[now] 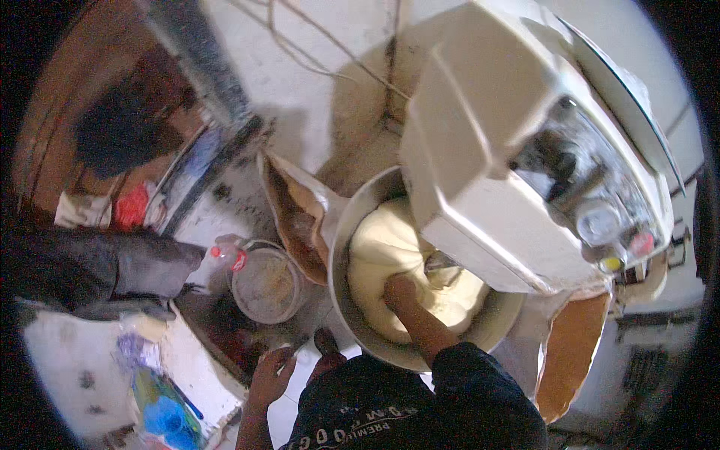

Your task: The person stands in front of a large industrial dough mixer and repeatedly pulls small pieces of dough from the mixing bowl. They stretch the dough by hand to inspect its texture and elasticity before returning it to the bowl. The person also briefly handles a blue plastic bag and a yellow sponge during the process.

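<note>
A big round metal bowl (340, 262) holds a thick, pale yellow dough (382, 240) with deep folds toward its middle. My right hand (400, 291) reaches into the bowl, its fingers curled and pressed against the dough; the fingertips are partly hidden. Close to it, a metal mixing tool (442, 262) shows in the dough under the head of a cream-coloured dough mixer (480, 150). My left hand (274, 375) hangs low beside my body, outside the bowl. Its fingers are loosely bent and apart, and I see nothing held in it.
Left of the bowl stands a round tub (266, 285) with a clear, red-labelled bottle (227, 257) at its rim. Open paper sacks (296, 214) flank the bowl. A dark-sleeved arm (105, 270) enters from the left. Blue plastic (169, 420) lies on a white surface at lower left.
</note>
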`<state>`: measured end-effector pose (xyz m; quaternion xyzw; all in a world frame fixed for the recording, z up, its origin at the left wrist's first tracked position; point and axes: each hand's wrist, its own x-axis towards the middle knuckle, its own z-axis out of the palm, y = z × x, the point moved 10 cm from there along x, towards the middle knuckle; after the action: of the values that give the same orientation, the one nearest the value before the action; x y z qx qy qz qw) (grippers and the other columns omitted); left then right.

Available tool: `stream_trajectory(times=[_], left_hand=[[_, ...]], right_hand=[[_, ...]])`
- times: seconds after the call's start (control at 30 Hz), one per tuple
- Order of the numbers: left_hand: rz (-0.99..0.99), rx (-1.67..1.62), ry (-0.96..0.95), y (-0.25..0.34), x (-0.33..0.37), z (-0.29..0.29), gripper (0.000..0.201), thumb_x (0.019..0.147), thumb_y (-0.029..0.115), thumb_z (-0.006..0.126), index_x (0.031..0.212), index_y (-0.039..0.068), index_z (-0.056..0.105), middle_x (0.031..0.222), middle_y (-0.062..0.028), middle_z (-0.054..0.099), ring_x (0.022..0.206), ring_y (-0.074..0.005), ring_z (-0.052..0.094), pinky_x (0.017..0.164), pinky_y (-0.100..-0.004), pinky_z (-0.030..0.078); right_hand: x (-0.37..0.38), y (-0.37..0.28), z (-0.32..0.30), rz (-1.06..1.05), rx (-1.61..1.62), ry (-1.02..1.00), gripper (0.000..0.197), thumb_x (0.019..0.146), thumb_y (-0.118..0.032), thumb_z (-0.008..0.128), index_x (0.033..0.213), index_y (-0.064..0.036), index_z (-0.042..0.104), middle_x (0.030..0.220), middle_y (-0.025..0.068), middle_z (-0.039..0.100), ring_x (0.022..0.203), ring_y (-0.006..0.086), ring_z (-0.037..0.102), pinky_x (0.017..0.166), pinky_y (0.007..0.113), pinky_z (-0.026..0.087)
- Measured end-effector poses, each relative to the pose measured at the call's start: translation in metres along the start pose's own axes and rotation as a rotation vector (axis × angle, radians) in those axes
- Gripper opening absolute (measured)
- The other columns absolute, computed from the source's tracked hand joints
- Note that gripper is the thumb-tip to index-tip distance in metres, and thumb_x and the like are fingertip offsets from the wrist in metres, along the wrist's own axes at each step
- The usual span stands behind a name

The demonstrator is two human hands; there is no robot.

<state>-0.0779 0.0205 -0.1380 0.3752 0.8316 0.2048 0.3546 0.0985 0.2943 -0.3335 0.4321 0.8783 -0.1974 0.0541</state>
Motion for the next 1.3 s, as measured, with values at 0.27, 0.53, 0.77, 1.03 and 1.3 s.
stream_trajectory(times=[0.27, 0.53, 0.77, 1.03, 1.3], left_hand=[[-0.046, -0.218, 0.077, -0.020, -0.030, 0.016, 0.038, 0.085, 0.029, 0.054, 0.110, 0.002, 0.053, 0.104, -0.0166, 0.059, 0.097, -0.0280, 0.057, 0.083, -0.0366, 0.045], [-0.129, -0.250, 0.105, -0.031, -0.058, 0.029, 0.038, 0.085, 0.035, 0.051, 0.108, 0.005, 0.055, 0.104, -0.0168, 0.058, 0.097, -0.0314, 0.055, 0.085, -0.0396, 0.044], [-0.294, -0.328, 0.126, -0.087, -0.112, 0.049, 0.043, 0.086, 0.035, 0.047, 0.114, 0.004, 0.049, 0.102, -0.0193, 0.058, 0.098, -0.0355, 0.054, 0.087, -0.0421, 0.042], [-0.311, -0.400, 0.318, -0.153, -0.206, 0.066, 0.045, 0.087, 0.041, 0.043, 0.111, 0.003, 0.052, 0.102, -0.0173, 0.059, 0.095, -0.0328, 0.055, 0.085, -0.0407, 0.042], [-0.504, -0.368, 0.381, -0.274, -0.379, 0.094, 0.042, 0.086, 0.040, 0.047, 0.104, 0.003, 0.057, 0.105, -0.0151, 0.058, 0.100, -0.0308, 0.054, 0.085, -0.0395, 0.043]], right_hand=[[-0.067, -0.031, -0.012, -0.418, -0.442, -0.655, 0.022, 0.075, -0.021, 0.057, 0.083, -0.0028, 0.065, 0.085, 0.0163, 0.063, 0.078, 0.0317, 0.062, 0.070, 0.043, 0.049], [-0.041, -0.111, -0.163, -0.458, -0.342, 0.368, 0.054, 0.083, -0.035, 0.049, 0.131, -0.0129, 0.035, 0.140, 0.0196, 0.019, 0.130, 0.0394, 0.015, 0.099, 0.059, 0.015], [-0.079, -0.135, -0.138, -0.186, 0.015, -0.383, 0.049, 0.083, -0.035, 0.049, 0.118, -0.0007, 0.049, 0.116, 0.0214, 0.050, 0.107, 0.0392, 0.047, 0.092, 0.041, 0.038], [-0.039, -0.075, -0.090, -0.462, -0.200, 0.008, 0.028, 0.079, -0.040, 0.051, 0.096, -0.0229, 0.066, 0.080, 0.0116, 0.066, 0.070, 0.0314, 0.061, 0.062, 0.045, 0.047], [-0.193, -0.356, -0.139, -0.790, 0.484, 0.146, 0.033, 0.082, -0.002, 0.050, 0.114, 0.0054, 0.046, 0.108, 0.0167, 0.054, 0.104, 0.0249, 0.050, 0.090, 0.033, 0.037]])
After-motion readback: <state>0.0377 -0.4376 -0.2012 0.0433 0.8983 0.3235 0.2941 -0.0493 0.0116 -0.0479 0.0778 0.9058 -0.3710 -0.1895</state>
